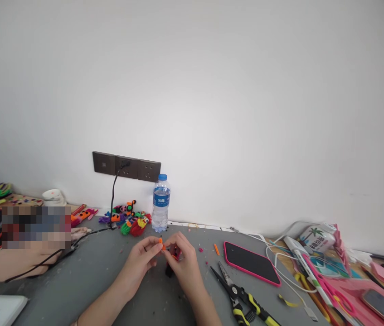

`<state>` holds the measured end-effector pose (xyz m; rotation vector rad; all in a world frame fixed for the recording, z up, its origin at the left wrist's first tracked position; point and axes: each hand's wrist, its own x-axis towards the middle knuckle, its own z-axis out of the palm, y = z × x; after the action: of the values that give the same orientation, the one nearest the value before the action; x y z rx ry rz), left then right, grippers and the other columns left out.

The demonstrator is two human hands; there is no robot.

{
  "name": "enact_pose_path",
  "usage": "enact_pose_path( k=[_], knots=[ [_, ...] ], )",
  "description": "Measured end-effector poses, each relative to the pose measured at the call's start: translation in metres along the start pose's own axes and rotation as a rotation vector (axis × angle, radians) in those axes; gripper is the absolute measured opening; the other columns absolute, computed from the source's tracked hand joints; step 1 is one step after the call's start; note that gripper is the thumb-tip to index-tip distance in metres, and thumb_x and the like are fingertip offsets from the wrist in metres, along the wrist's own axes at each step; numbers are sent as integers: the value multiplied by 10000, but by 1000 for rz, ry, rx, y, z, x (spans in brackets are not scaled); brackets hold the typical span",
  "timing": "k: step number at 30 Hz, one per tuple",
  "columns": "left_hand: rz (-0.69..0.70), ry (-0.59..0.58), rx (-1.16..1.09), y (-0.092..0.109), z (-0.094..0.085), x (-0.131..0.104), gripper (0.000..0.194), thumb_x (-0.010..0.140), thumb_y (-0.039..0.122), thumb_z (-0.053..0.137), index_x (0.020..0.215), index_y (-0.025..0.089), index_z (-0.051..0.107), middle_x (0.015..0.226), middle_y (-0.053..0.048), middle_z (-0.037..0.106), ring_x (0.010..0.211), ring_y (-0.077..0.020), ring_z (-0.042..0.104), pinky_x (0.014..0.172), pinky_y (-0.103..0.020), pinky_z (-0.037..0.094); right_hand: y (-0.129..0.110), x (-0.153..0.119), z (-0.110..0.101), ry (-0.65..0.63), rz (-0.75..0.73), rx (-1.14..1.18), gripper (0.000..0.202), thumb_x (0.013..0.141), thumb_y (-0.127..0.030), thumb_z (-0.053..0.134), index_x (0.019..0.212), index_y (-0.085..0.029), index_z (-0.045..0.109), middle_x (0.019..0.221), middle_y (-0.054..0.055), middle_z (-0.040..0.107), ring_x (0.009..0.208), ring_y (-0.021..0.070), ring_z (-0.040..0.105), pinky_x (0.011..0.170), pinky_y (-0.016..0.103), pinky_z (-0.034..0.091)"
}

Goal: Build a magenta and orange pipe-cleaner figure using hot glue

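Observation:
My left hand (140,262) pinches a small orange piece (161,242) between thumb and fingers, above the grey mat (93,271). Close beside it on the right, my right hand (185,258) is closed round a small dark and pink-red item (176,252), partly hidden by the fingers. The fingertips of both hands nearly meet at the orange piece. A loose orange stick (216,249) lies on the mat right of my right hand, near small pink bits.
Pliers (234,292) and a pink-edged phone (252,263) lie at right, beside white cables. A water bottle (161,203) stands by the wall near colourful fuzzy figures (139,224). Another person's hand (38,258) and a black cable (93,232) are at left.

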<state>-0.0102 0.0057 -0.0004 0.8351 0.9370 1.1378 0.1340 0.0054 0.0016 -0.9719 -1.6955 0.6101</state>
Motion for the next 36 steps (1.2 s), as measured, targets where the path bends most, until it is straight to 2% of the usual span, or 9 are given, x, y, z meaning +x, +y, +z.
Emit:
enact_pose_path(
  k=[10, 17, 22, 27, 36],
  knots=[
    [76, 30, -31, 0, -1, 3, 274, 641, 374, 805, 758, 185, 646, 637, 50, 502, 537, -70, 394, 510, -188, 340, 1, 1, -2, -31, 2, -6, 147, 783, -65, 564, 808, -205, 599, 756, -8, 534, 620, 131, 487, 565, 228, 380],
    [48, 68, -18, 3, -1, 3, 368, 580, 413, 831, 775, 168, 637, 611, 60, 489, 514, -63, 353, 499, -191, 314, 3, 2, -6, 74, 21, 32, 192, 859, -91, 462, 852, -197, 622, 822, 29, 589, 711, 154, 532, 628, 246, 403],
    [32, 36, 1, 2, -1, 4, 342, 598, 412, 821, 752, 180, 622, 635, 61, 495, 517, -64, 356, 501, -191, 308, 2, 2, -5, 47, 67, 146, 197, 903, -193, 479, 943, -203, 672, 860, 48, 600, 711, 158, 544, 603, 249, 401],
    [12, -29, 21, -2, -2, 4, 290, 652, 410, 792, 762, 194, 633, 564, 78, 423, 521, -68, 350, 517, -180, 313, 2, 1, -3, -9, 88, 240, 204, 897, -242, 524, 1006, -229, 696, 882, 49, 593, 702, 155, 543, 587, 253, 398],
    [7, -72, 29, -2, -3, 4, 283, 694, 434, 756, 801, 191, 660, 538, 71, 407, 534, -81, 332, 512, -176, 306, 2, 3, -5, -19, 93, 245, 114, 851, -213, 581, 881, -206, 690, 825, 34, 601, 673, 149, 516, 577, 251, 386]
  ],
)
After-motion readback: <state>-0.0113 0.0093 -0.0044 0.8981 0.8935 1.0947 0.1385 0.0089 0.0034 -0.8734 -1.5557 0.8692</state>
